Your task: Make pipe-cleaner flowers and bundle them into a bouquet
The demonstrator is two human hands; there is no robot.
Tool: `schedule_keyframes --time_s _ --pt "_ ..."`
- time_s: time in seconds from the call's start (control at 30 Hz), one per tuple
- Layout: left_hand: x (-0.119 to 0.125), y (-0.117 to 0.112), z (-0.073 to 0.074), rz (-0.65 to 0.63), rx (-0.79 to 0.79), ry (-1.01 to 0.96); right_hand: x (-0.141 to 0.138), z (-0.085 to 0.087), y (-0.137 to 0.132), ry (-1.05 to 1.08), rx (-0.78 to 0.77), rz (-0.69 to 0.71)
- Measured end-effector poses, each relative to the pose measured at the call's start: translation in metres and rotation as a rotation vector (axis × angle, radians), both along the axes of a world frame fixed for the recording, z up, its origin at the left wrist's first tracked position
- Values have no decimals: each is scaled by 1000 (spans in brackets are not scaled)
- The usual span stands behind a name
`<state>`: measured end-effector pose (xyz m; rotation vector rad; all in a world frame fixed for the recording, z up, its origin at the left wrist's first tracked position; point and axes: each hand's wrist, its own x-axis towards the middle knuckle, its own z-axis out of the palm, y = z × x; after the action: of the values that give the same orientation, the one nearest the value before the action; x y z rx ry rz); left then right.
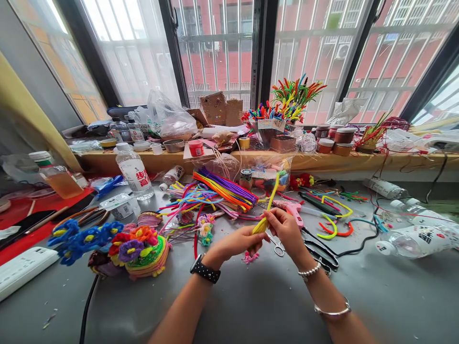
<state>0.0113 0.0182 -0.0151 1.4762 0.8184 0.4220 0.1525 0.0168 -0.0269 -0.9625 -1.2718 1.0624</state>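
Note:
Over the middle of the grey table, my left hand (238,244) is closed around the lower part of a yellow pipe cleaner (273,192), where it looks bundled or folded. My right hand (285,231) pinches it just above, fingertips close to the left ones. The free end points upward past both hands. Behind my right hand lies a pink glue gun (294,210), and a pair of scissors (278,246) shows partly beneath the hands. A small pink fuzzy piece (250,257) rests on the table below my left hand.
Bundled pipe cleaners (225,191) lie behind my hands. At left stand a fuzzy flower arrangement (143,253), a bottle (133,172) and a white power strip (27,270). Bottles (418,239) lie at right, near a black cable (353,251). Jars and craft supplies crowd the windowsill (161,161).

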Motion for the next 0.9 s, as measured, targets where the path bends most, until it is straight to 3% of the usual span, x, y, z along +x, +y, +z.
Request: schedule_keyframes --time_s 0.07,0.17,0.33,0.43,0.67,0.83,0.9 --pt "1 2 -1 80 88 -2 3 0 2 47 2 -79" --pt "1 4 -2 78 139 -34 6 1 3 129 -12 -141" --pt "0 3 0 28 35 -85 9 5 2 87 -20 65" --pt "-2 3 3 23 28 -77 9 5 2 12 22 100" --pt "-2 3 8 210 324 -155 11 4 2 -208 48 44" --pt "3 2 2 63 140 -145 10 5 0 -287 99 -5" --pt "3 2 0 55 134 -125 10 6 -1 -273 92 -5"
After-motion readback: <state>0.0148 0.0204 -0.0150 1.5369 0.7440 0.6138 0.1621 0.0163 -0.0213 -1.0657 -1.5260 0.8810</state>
